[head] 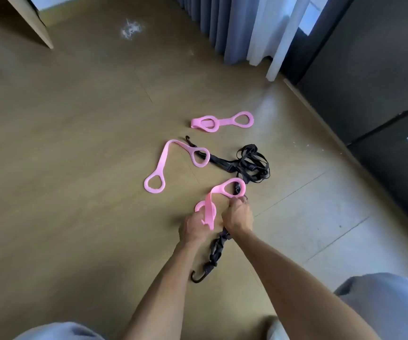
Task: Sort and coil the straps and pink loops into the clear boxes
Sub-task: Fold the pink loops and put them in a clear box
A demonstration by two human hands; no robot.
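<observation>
gripping one pink loop (218,196) in my left hand (194,228) and right hand (238,214), fingers curled tight, freeing it from the tangled black strap (252,163).

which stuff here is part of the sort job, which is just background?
Job:
- pink loop in both hands, left hand, right hand
- bent pink loop on the floor
- far pink loop
- black strap tangle
- hooked black strap under the hands

Background:
- curtain
- white scuff on the floor
- wooden furniture edge

No clear boxes in view.
</observation>
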